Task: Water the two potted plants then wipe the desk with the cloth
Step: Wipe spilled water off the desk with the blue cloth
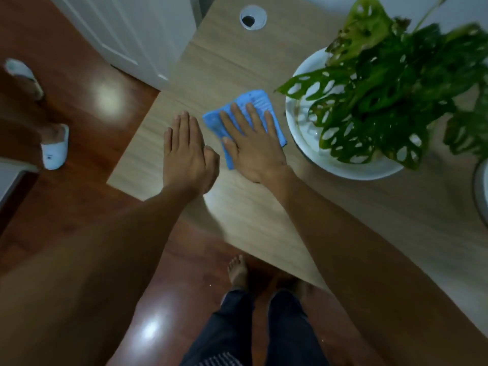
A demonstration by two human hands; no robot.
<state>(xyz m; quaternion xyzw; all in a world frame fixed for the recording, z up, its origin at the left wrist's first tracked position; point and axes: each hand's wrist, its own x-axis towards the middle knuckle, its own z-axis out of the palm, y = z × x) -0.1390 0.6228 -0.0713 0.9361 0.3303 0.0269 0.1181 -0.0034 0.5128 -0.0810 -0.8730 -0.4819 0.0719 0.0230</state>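
A folded blue cloth [253,101] lies flat on the light wooden desk [264,207], near its left end. My right hand [253,143] presses down on the cloth with fingers spread, palm flat. Just left of it, my left hand [186,151] rests flat on the bare desk with fingers together, holding nothing. A potted plant [383,93] with holed green leaves stands in a white round pot [303,128] right of the cloth, a small gap between them. The grey rim of a second pot [479,196] shows at the right edge.
A round cable hole [253,17] sits in the desk at the back. The desk's left edge drops to a glossy red-brown floor [87,207]. Another person's feet in white slippers [54,149] stand at the left. A white door [126,35] is behind.
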